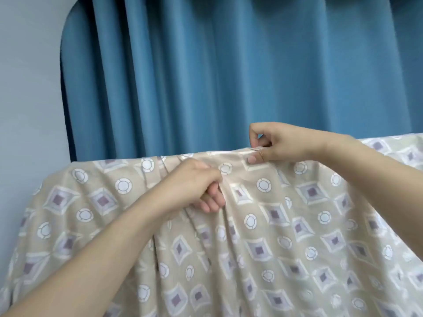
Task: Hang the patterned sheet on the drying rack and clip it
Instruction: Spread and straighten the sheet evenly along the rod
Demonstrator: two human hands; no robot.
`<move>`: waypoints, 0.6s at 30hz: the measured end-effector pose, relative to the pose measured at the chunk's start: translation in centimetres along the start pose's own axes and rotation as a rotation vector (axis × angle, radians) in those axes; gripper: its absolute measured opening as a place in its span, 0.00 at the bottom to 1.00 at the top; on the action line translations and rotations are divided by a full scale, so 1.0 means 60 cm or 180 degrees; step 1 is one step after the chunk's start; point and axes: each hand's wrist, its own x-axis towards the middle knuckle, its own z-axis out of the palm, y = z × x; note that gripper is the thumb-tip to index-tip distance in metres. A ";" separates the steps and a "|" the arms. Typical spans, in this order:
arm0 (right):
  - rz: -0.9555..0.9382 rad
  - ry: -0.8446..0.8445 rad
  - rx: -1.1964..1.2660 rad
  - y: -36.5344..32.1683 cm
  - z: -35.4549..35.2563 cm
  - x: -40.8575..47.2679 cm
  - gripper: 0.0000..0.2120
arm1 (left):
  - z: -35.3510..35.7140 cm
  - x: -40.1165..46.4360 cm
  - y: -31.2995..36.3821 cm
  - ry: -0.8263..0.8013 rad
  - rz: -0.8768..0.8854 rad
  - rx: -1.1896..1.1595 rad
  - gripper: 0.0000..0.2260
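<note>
The fingers (pixel 211 197) of the left hand (pixel 192 184) are curled tight into a bunch of the patterned sheet (pixel 263 248), gathering the cloth into folds that fan downward from the fist. That hand sits a little below the top fold of the sheet, left of centre, with its bare forearm running down toward the lower left corner.

At the far left stands a pale grey wall (pixel 27 110). Beside it, a blue curtain (pixel 217 65) hangs in deep pleats across the whole background behind the sheet.

The sheet is beige with white circles and purple-centred diamonds. It lies draped over a high horizontal edge, its top fold running from the left side up to the right edge of the view, and the cloth falls toward the camera and fills the lower half. Whatever carries it is hidden under the cloth.

To the right, the right hand (pixel 281 143) is at the top fold itself. Its thumb presses on the near side of the fold and its index finger curls over from above, so the fingers pinch the sheet's ridge. A small pale object seems to sit between them at the fold, but it is too blurred to identify. The right forearm crosses the sheet toward the lower right.
</note>
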 end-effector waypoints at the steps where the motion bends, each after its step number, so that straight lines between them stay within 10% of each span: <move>1: 0.0040 -0.0015 0.0274 0.001 -0.009 0.003 0.14 | -0.005 0.005 0.018 0.0209 0.0200 -0.0211 0.20; 8: 0.0312 0.1725 -0.1107 0.020 -0.064 0.086 0.08 | -0.014 0.093 0.098 0.1980 0.1890 0.0608 0.16; 12: 0.0783 0.2105 -0.1736 0.008 -0.078 0.129 0.08 | -0.024 0.202 0.131 0.2498 0.1429 0.0593 0.18; 15: 0.0885 0.1206 -0.1611 0.038 -0.071 0.132 0.07 | -0.014 0.249 0.114 0.1817 0.0581 0.1586 0.12; 18: 0.0987 0.0377 -0.1211 0.067 -0.059 0.085 0.13 | 0.005 0.247 0.077 -0.0242 -0.0480 0.2953 0.12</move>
